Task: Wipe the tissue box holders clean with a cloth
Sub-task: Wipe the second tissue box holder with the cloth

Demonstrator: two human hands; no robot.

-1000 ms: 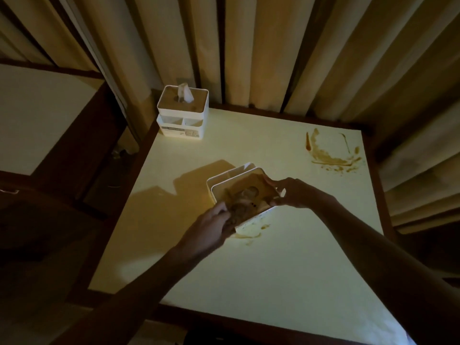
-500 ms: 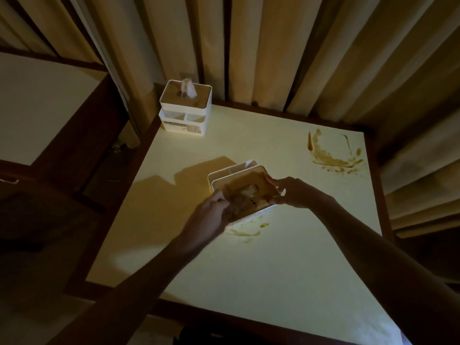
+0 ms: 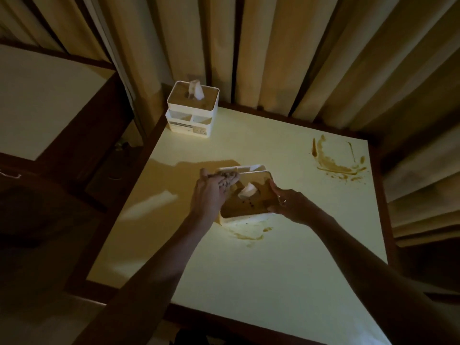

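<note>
Tissue box holder (image 3: 245,205) tilted, right hand (image 3: 288,202) gripping its edge, left hand (image 3: 211,192) bunching cloth (image 3: 225,179)

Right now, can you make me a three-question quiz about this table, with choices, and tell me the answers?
1. Where is the white tissue box holder nobody touches?
A. far left corner
B. near right corner
C. on the floor

2. How many brown sauce smears mark the pale yellow table?
A. none
B. two
C. five

3. What does the left hand hold?
A. a spoon
B. nothing
C. a crumpled dark cloth

Answers: 1 A, it stands by the curtains at far left. 2 B, one at far right, one by the near holder. 3 C, fingers curl round the cloth.
</note>
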